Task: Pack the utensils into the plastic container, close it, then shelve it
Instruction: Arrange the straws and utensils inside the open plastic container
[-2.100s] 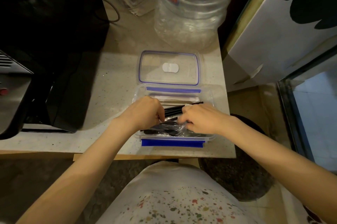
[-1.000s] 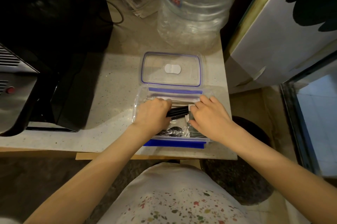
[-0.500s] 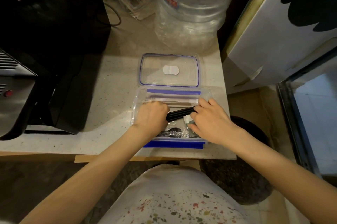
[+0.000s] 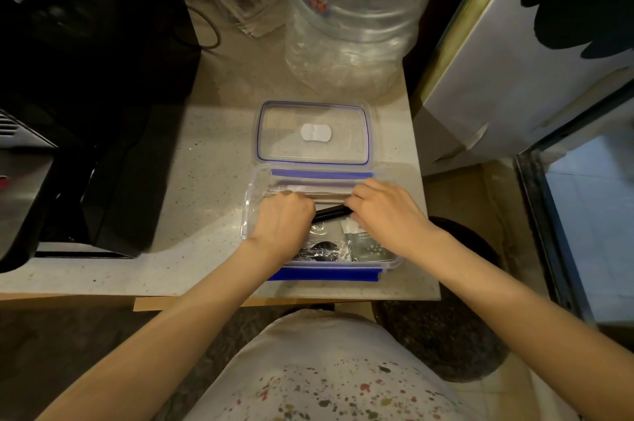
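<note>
Clear plastic container (image 4: pixel 250 214) open at the counter (image 4: pixel 206 160) front edge, holding black chopsticks (image 4: pixel 331 213), wrapped dark utensils (image 4: pixel 322 249), a sachet (image 4: pixel 368 244). Left hand (image 4: pixel 283 223) and right hand (image 4: pixel 384 211) both curled around the chopsticks; their ends hidden. Lid (image 4: pixel 314 134) lies just behind.

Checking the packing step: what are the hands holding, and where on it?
Both hands grip the black chopsticks inside the container: left hand at one end, right hand at the other.

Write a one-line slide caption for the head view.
Both hands, left hand and right hand, settle black utensils inside the open plastic container; lid lies behind.
</note>
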A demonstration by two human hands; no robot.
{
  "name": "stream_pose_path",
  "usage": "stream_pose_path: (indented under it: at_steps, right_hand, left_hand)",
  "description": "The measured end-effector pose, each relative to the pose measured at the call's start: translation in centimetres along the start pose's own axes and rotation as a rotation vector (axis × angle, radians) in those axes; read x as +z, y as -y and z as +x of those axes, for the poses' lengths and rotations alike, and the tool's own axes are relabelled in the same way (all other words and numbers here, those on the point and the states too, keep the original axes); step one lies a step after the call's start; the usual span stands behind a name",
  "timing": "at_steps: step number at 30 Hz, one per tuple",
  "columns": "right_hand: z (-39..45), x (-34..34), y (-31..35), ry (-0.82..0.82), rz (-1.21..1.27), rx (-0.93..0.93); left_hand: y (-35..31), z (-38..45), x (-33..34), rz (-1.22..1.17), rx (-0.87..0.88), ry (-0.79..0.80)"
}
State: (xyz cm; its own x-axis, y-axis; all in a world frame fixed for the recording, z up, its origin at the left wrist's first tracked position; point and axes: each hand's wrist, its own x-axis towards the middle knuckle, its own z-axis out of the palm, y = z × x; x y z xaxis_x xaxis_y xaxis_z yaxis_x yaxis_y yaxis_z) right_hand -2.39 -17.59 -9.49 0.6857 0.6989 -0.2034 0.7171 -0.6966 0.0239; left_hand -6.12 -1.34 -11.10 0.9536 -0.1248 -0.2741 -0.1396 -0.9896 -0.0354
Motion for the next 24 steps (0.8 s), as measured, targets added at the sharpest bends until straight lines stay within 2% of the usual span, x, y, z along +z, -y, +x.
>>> stream_pose_path:
  at_steps: [11,19,22,24]
  right_hand:
    - [2.1,1.0,0.6,-0.014,0.078,-0.002]
    - [1.8,0.3,0.2,-0.008,0.223,0.017]
    - [0.9,-1.0,-0.9,-0.084,0.193,0.044]
    - [0.1,-2.1,-1.7,-0.028,0.159,0.05]
  left_hand:
    - [0.9,-0.9,-0.4,-0.185,-0.009,-0.043]
    - [1.3,-1.0,-0.4,-0.27,0.031,0.009]
    - [1.4,-1.1,-0.3,-0.313,0.051,0.015]
    - [1.4,-1.2,-0.3,-0.345,0.048,0.013]
